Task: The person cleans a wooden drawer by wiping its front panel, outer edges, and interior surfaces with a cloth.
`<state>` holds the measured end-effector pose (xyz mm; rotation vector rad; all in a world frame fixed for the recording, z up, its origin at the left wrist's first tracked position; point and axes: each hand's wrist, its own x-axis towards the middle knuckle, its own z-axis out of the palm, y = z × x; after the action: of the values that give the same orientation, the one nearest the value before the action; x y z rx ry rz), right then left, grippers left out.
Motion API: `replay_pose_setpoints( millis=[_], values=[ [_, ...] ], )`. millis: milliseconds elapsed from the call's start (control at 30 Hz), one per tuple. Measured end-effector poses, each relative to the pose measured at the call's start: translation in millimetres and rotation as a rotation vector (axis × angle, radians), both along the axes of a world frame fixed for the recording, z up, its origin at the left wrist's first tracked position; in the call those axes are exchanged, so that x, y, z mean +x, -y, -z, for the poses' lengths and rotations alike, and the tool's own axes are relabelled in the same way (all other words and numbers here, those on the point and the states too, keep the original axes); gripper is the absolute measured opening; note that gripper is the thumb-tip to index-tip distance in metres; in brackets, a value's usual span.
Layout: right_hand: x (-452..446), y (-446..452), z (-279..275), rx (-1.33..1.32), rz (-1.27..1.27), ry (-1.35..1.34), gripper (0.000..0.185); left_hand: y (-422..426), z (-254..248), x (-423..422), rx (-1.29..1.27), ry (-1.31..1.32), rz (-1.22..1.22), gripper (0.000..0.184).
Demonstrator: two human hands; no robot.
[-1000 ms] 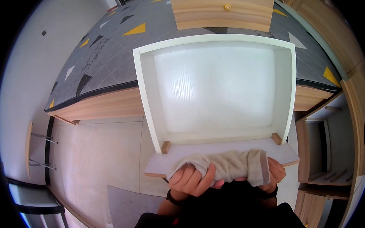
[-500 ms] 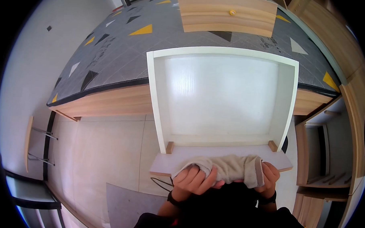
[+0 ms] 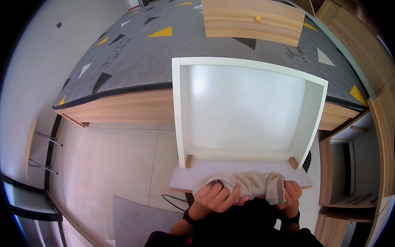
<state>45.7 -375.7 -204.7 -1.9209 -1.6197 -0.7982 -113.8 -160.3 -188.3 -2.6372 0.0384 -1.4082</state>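
Note:
A beige cloth (image 3: pixel 258 186), bunched into a roll, stretches between my two hands. My left hand (image 3: pixel 215 196) is closed around its left end, with the fabric folded over the knuckles. At the other end, my right hand (image 3: pixel 291 194) grips the cloth's edge, where a darker strip shows. Just beyond the cloth lies a white drawer (image 3: pixel 245 112), its open side facing up, with a smooth, shiny bottom panel. Its pale front board (image 3: pixel 178 178) faces me, and a small wooden block sits at each near corner. The cloth hangs over that board's near edge.
Behind the drawer is a bed with a grey patterned mattress (image 3: pixel 134 56), and a wooden panel with a yellow knob (image 3: pixel 253 18) rests on it. Wooden cabinets with an open compartment (image 3: pixel 348 168) stand at right. A grey board (image 3: pixel 142 224) lies on the floor at lower left.
The view has shifted slightly, so the drawer and bed appear a little lower and to the right. Both hands still hold the cloth in nearly the same pose.

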Motion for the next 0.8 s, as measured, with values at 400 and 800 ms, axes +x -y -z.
replay_pose_setpoints(
  millis=[400,800],
  values=[
    [3,1,-6,-0.018,-0.019,-0.099,0.024,7,6,0,0.021,-0.005,0.006,0.037],
    [-3,-7,-20,-0.036,-0.045,-0.106,0.040,7,3,-9,-0.027,-0.046,0.125,0.032]
  ],
)
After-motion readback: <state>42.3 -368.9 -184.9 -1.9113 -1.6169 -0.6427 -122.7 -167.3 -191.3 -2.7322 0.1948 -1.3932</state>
